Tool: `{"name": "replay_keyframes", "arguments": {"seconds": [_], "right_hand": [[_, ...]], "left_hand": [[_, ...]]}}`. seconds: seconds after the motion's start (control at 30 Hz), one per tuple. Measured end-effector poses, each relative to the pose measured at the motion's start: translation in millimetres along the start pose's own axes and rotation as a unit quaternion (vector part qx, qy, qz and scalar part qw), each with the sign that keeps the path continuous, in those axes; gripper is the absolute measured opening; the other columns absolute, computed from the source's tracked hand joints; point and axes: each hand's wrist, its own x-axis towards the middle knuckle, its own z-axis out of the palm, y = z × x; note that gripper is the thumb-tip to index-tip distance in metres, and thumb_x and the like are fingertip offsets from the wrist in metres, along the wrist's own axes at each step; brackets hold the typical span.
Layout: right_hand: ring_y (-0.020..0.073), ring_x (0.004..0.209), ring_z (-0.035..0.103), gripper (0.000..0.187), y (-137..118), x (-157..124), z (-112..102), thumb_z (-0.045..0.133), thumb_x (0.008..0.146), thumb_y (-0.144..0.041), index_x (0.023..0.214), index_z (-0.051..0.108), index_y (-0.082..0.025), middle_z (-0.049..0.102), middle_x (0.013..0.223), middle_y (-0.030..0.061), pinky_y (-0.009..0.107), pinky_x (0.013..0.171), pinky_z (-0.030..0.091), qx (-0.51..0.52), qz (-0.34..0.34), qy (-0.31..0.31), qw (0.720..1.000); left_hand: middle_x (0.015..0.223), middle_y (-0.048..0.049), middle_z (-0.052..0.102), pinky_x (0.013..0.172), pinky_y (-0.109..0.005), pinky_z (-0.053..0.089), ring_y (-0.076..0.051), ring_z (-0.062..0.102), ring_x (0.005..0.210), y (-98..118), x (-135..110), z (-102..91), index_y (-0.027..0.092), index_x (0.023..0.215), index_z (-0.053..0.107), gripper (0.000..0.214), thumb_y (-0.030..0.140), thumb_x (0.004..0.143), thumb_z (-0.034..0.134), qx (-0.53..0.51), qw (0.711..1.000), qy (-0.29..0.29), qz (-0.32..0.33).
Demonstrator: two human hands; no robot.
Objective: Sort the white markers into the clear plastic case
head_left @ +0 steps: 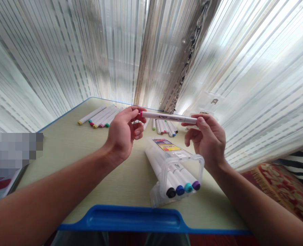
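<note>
Both my hands hold one white marker [170, 118] level above the table. My left hand [123, 135] pinches its pink-capped end between thumb and fingers. My right hand [207, 138] grips the other, white end with thumb and forefinger. Below them lies a clear plastic marker case [175, 167] on its side, holding several white markers with black, blue, teal and purple caps pointing toward me.
A pale wooden table [72, 147] with a blue rim and a blue tray lip [136, 218] at the near edge. Loose markers lie at the far left [100, 117] and far middle [164, 128]. Striped curtains [256, 75] hang behind. A patterned fabric [282, 188] lies at right.
</note>
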Motion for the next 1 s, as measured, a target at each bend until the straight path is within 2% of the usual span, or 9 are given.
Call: {"name": "replay_keyframes", "arguments": {"seconds": [0.13,0.4,0.6,0.83,1.0], "right_hand": [[0.0099,0.04,0.058,0.01,-0.6,0.0,0.3,0.061,0.095,-0.03,0.096,0.062,-0.02,0.073,0.077,0.0004,0.023,0.035,0.043,0.008,-0.003,0.004,1.0],[0.0093,0.041,0.057,0.01,-0.7,-0.6,-0.3,0.061,0.094,-0.03,0.097,0.062,-0.02,0.071,0.077,-0.0003,0.023,0.036,0.044,-0.001,0.001,-0.001,1.0],[0.0083,0.038,0.053,0.015,2.1,1.3,-1.1,0.065,0.094,-0.034,0.095,0.065,-0.02,0.058,0.062,-0.0054,0.021,0.033,0.04,0.009,0.013,-0.006,1.0],[0.0093,0.038,0.056,0.011,3.0,2.0,-0.7,0.066,0.092,-0.029,0.093,0.068,-0.019,0.066,0.069,-0.0009,0.022,0.033,0.042,0.03,0.027,0.003,0.999],[0.0096,0.041,0.058,0.009,2.0,0.0,-0.2,0.065,0.093,-0.027,0.096,0.069,-0.019,0.068,0.074,0.0004,0.022,0.034,0.043,0.029,0.015,0.002,0.999]], "left_hand": [[0.068,-0.0005,0.053,0.038,-0.02,0.024,-0.006,0.037,0.04,-0.8,0.5,0.2,0.014,0.082,0.061,0.012,0.018,0.085,0.051,0.009,1.0,0.001,0.002],[0.063,0.0032,0.047,0.037,-0.019,0.021,-0.004,0.035,0.039,-3.8,1.4,0.4,0.014,0.081,0.06,0.005,0.017,0.078,0.061,0.038,0.999,-0.003,0.017],[0.064,0.0026,0.049,0.036,-0.018,0.021,-0.004,0.036,0.039,-3.6,2.6,-0.2,0.014,0.081,0.06,0.005,0.015,0.076,0.059,0.047,0.999,0.005,0.021],[0.069,0.0016,0.052,0.036,-0.018,0.021,-0.004,0.036,0.04,-3.2,1.9,0.8,0.013,0.084,0.06,0.008,0.017,0.077,0.06,0.05,0.998,0.011,0.029],[0.067,0.0031,0.049,0.037,-0.018,0.022,-0.004,0.036,0.04,-3.4,1.2,1.1,0.014,0.087,0.061,0.008,0.018,0.081,0.058,0.051,0.999,-0.015,0.005]]}}
